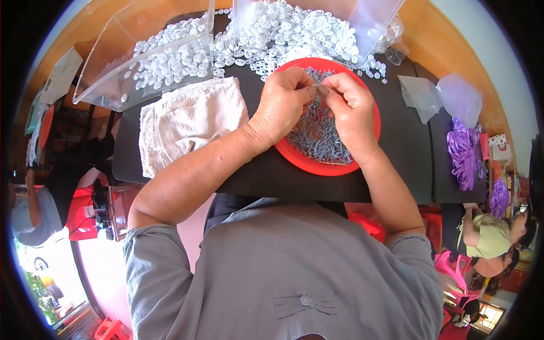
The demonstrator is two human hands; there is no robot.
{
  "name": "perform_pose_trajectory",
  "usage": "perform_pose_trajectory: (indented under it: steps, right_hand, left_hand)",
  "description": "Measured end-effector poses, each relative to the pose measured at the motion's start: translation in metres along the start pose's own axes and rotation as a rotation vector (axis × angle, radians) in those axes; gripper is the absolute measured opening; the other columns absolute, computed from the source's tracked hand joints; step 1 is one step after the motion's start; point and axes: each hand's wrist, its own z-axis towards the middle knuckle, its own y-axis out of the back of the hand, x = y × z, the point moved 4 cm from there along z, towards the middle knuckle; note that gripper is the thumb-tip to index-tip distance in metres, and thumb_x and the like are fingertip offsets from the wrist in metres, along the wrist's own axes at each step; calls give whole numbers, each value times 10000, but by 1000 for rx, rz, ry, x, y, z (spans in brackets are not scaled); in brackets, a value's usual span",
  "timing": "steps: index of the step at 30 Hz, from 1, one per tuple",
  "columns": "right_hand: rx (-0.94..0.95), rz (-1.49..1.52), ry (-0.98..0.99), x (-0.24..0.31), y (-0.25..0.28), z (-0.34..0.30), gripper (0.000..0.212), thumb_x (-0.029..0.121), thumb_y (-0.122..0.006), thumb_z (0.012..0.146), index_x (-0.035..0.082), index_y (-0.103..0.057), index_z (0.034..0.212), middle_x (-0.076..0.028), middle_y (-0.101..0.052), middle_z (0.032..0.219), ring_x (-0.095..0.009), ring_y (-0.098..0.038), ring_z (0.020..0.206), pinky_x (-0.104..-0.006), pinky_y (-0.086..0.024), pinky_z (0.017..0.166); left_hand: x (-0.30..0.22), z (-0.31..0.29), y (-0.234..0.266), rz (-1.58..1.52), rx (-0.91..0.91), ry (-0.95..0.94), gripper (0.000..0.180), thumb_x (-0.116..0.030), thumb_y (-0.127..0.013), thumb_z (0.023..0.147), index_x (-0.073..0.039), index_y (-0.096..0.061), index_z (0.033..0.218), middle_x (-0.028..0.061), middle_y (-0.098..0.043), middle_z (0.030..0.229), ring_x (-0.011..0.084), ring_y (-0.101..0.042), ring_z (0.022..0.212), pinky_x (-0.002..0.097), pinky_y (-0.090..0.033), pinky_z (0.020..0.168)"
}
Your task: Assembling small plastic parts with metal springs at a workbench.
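Observation:
Above a round red basin (317, 166), my two hands meet with their fingertips close together. My left hand (281, 105) is closed in a pinch between thumb and forefinger. Opposite it, my right hand (352, 110) pinches too, its other fingers curled in. Whatever lies between the fingertips is too small and too covered to name. Many thin grey pin-like pieces (320, 141) fill the basin below. Beyond it spreads a heap of small white oval pieces (283, 31), which appear to have holes.
A clear plastic bin (93, 85) lies at the far left with white pieces in it. A folded cream cloth (192, 122) rests on the dark table (402, 153). Clear plastic bags (460, 101) and purple ribbons (463, 153) are at the right. Other people sit at both sides.

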Motion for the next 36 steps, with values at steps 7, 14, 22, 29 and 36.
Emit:
perform_pose_trajectory:
  steps: [7, 14, 22, 29, 36]
  right_hand:
    - [-65, -64, -119, 7, 22, 26, 117, 154, -660, 899, 41, -679, 920, 39, -566, 685, -34, -499, 622, -193, -367, 552]
    - [164, -652, 73, -34, 13, 118, 135, 164, -671, 799, 116, -710, 919, -125, -691, 802, -263, -662, 748, -369, -502, 691]
    - [418, -914, 87, -44, -10, 141, 181, 188, -670, 743, 129, -706, 910, -105, -701, 885, -292, -659, 885, -406, -503, 776]
    - [266, -752, 103, -40, 4, 133, 151, 157, -678, 753, 75, -679, 879, -108, -695, 838, -291, -662, 794, -388, -504, 713]
    - [320, -381, 163, 34, -3, 50, 119, 8, -613, 824, -21, -632, 938, -86, -620, 773, -180, -615, 726, -270, -466, 648]
  left_hand:
    - [1, 6, 7, -37, -35, -1, 81, -99, -618, 887, -27, -610, 851, -9, -543, 659, 54, -474, 521, 208, -368, 427]
    - [10, 12, 2, 68, 22, -165, 100, -93, -646, 855, -1, -614, 832, -6, -567, 681, 66, -507, 586, 238, -437, 552]
    - [3, 7, 6, 42, -8, -134, 110, -66, -671, 797, 27, -622, 829, 72, -591, 652, 134, -556, 594, 312, -476, 587]
    - [-7, 8, 16, -177, -54, -45, 114, -98, -648, 861, 7, -606, 843, 13, -575, 682, 79, -530, 589, 233, -419, 489]
    - [-4, 16, 29, -464, -189, -64, 72, -61, -598, 895, 10, -592, 882, 82, -629, 818, 156, -604, 719, 285, -485, 626]
